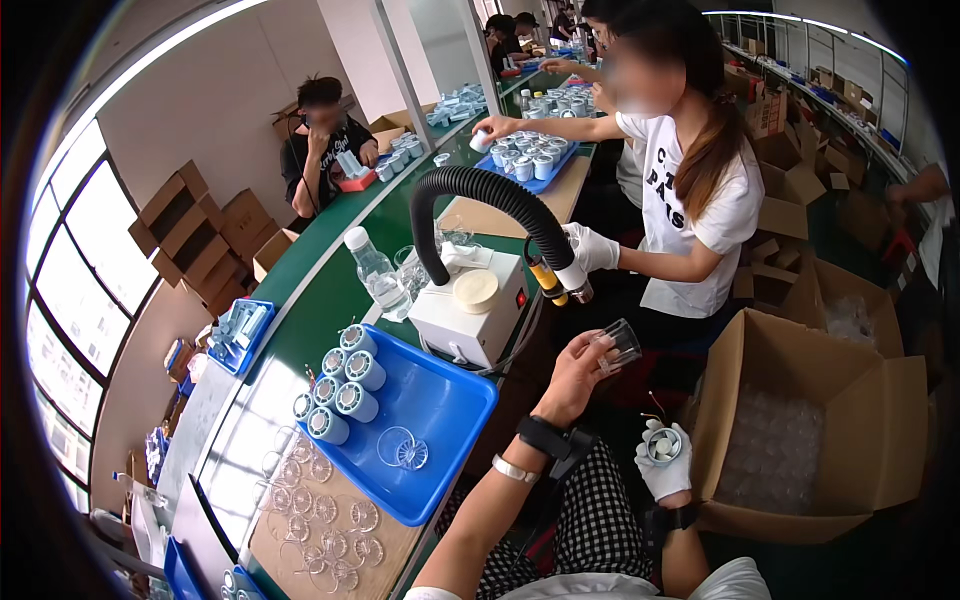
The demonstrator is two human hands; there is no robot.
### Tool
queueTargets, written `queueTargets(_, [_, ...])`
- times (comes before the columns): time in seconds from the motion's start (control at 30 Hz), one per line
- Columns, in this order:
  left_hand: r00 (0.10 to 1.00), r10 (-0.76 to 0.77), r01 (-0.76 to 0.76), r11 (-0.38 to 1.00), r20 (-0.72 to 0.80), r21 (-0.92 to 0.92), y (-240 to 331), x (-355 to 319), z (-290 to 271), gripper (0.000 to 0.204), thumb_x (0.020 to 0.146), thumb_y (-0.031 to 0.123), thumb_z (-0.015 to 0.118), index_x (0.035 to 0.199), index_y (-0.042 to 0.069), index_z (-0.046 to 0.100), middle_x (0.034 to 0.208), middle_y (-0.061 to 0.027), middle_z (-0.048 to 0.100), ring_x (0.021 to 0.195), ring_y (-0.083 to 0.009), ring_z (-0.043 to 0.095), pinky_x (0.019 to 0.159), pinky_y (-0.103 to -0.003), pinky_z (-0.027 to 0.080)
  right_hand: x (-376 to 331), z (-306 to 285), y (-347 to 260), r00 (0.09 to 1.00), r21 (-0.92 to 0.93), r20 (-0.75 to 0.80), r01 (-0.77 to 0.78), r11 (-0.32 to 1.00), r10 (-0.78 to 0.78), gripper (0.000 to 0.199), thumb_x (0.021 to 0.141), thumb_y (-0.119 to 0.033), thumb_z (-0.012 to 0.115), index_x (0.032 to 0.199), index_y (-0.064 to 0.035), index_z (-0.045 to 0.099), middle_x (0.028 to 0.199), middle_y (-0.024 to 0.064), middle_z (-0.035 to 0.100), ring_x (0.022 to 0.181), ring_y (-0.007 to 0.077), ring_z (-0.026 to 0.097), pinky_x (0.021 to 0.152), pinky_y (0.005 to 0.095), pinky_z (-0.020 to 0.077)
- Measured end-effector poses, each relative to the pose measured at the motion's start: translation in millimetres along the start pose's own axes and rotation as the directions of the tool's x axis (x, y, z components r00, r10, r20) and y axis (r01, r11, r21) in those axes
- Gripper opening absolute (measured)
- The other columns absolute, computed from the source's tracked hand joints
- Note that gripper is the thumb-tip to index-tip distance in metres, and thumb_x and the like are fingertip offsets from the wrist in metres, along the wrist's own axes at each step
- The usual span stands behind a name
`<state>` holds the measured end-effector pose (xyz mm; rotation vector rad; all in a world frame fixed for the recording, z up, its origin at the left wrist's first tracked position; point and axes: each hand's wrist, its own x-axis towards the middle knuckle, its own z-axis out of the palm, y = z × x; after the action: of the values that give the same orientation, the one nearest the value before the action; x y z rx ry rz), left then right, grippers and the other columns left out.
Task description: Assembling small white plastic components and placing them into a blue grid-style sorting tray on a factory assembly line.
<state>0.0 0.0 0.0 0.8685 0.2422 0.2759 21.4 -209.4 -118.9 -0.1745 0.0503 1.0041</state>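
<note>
My bare left hand (pixel 570 385) is raised beside the black flexible hose, its fingers closed round a clear plastic cup (pixel 622 345). Lower, to the right, my right hand (pixel 668 482) wears a white glove. It cradles a round, pale-blue cylindrical housing (pixel 663 445), its end face up and thin wires sticking out of it. Left of my hands, a blue tray (pixel 450 475) carries several similar pale-blue cylinders (pixel 357 401) and one clear plastic piece (pixel 408 452). More clear spoked plastic pieces (pixel 325 508) lie on a brown board beside the tray.
A white box machine (pixel 465 325) with a black hose (pixel 490 185) stands behind the tray, near a clear bottle (pixel 378 272). An open cardboard box (pixel 860 440) of clear parts is at my right. Beyond the hose, a co-worker's gloved hand (pixel 592 248) reaches close.
</note>
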Motion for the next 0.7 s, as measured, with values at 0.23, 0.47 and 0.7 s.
queueTargets(0.23, [0.989, -0.071, 0.084, 0.992, 0.128, -0.099, -36, -19, -30, 0.039, 0.087, 0.025, 0.048, 0.119, 0.003, 0.044, 0.116, -0.0112, 0.051, 0.098, -0.0195, 0.053, 0.084, -0.032, 0.044, -3, 22, -20, 0.931, -0.63, -0.096, 0.216, 0.746, -0.351, 0.044, 0.085, -0.032, 0.048, 0.115, -0.0001, 0.049, 0.094, 0.0126, 0.06, 0.072, 0.0179, 0.059, 0.067, 0.0286, 0.0491])
queueTargets(0.47, [0.961, -0.079, 0.166, 0.932, 0.267, -0.323, -95, -164, -66, 0.054, 0.081, 0.037, 0.047, 0.12, 0.0, 0.043, 0.129, -0.019, 0.04, 0.106, -0.0244, 0.05, 0.086, -0.032, 0.042, 5, 53, 17, 0.984, -0.82, 0.038, -0.069, 0.568, 0.176, 0.047, 0.085, -0.029, 0.049, 0.123, -0.0017, 0.042, 0.106, 0.0111, 0.057, 0.075, 0.0132, 0.059, 0.068, 0.0255, 0.0479])
queueTargets(0.7, [1.0, 0.006, 0.008, 0.84, 0.024, -0.542, -126, -233, -79, 0.055, 0.08, 0.037, 0.05, 0.121, 0.0, 0.042, 0.128, -0.0197, 0.04, 0.109, -0.0258, 0.048, 0.086, -0.033, 0.042, -14, 26, 55, 0.704, -0.966, -0.229, -0.249, -0.067, 0.672, 0.026, 0.08, -0.017, 0.056, 0.103, -0.005, 0.06, 0.087, 0.0061, 0.063, 0.071, 0.0116, 0.059, 0.065, 0.0258, 0.0477])
